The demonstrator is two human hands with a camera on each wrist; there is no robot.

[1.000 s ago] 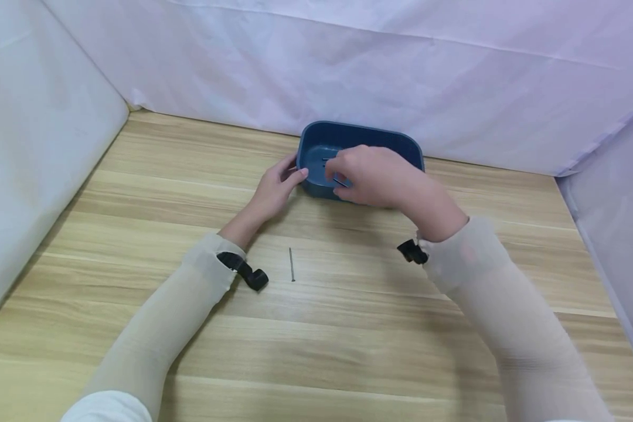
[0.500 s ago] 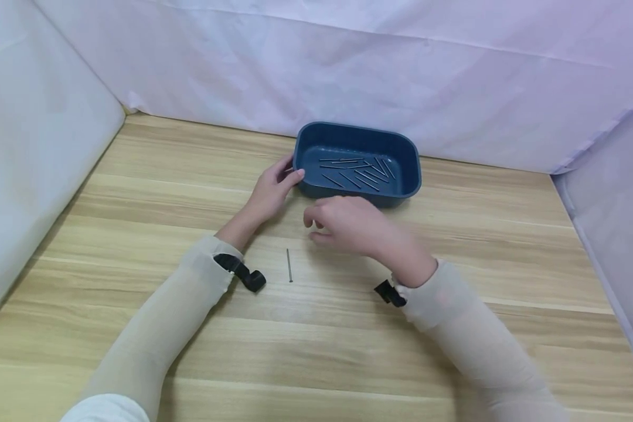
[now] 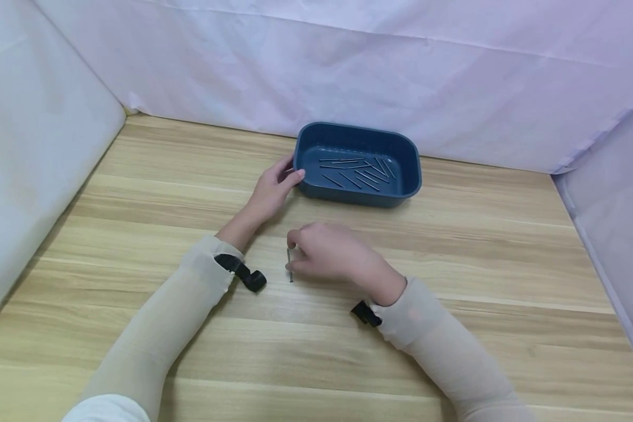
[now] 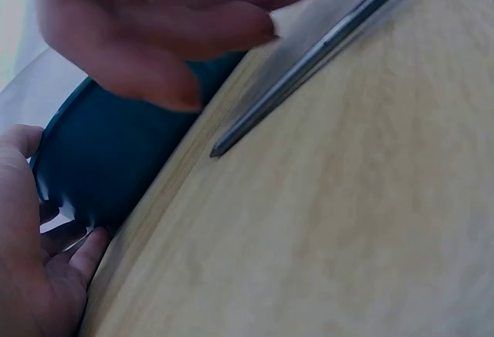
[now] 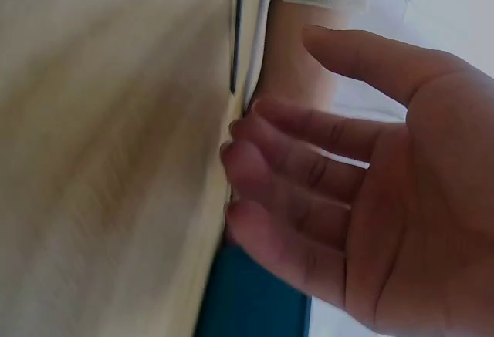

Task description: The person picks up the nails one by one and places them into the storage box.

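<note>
Left hand [image 3: 271, 190]: fingers curled on the near-left rim of the blue tray [image 3: 412, 176], holding it.
Right hand [image 3: 324, 252]: released, fingertips just beside the nail, grasping nothing.
Nail [image 3: 289, 271]: flat on the worktop [image 3: 480, 246], near the tray.
Tray: close to the back curtain [image 3: 348, 70].
Open room: bare worktop to the right.

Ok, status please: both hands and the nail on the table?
Left hand holds tray corner. Right hand open, beside nail, not gripping. Nothing in the way.
</note>
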